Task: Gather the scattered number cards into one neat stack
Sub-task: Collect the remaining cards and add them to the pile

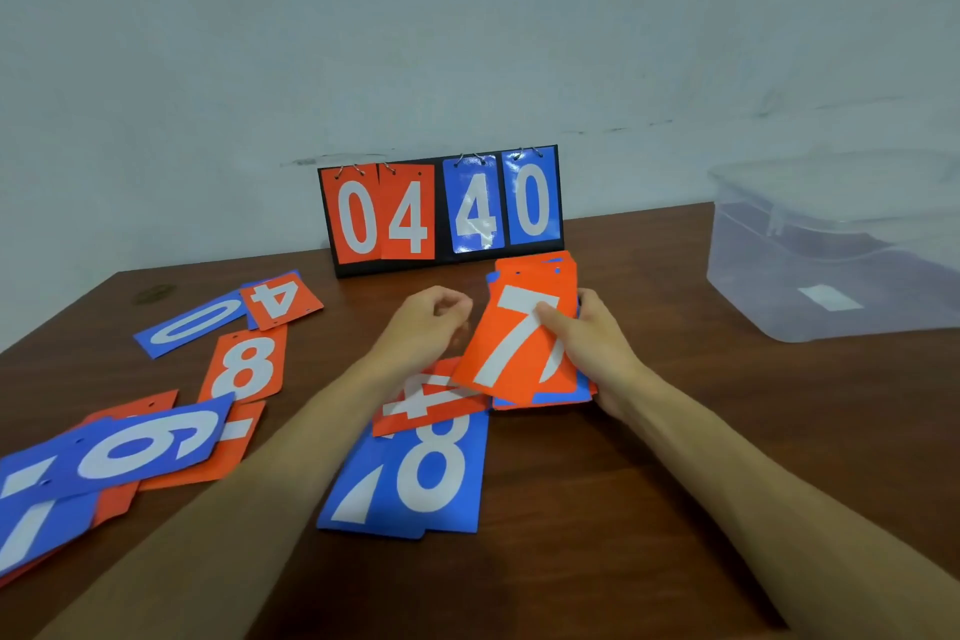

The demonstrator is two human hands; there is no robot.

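Stack: stack point(545, 271) of orange and blue cards sits front-centre, just below the scoreboard point(441, 216), held tilted, orange 7 point(511, 346) on top. Cannot tell if its lower edge touches the table point(649, 483).
Right hand: right hand point(605, 353) grips the stack from its right side, thumb across the face of the 7.
Left hand: left hand point(428, 325) has curled fingers, just beside the left edge of the 7. Contact is blurred, cannot tell if it pinches anything.
Centre loose cards: centre orange 4 point(428, 400) is partly under the stack and lies on blue 8 point(434, 476), beside blue 7 point(358, 499).
Left loose cards: blue 0 point(189, 325), far orange 4 point(280, 299) overlapping its end, orange 8 point(244, 369), blue 6 point(145, 444) over orange cards. More cards are cut off at the lower-left edge.
Background: scoreboard reads 04 40. Clear plastic box point(831, 244) at right, well apart from the cards.
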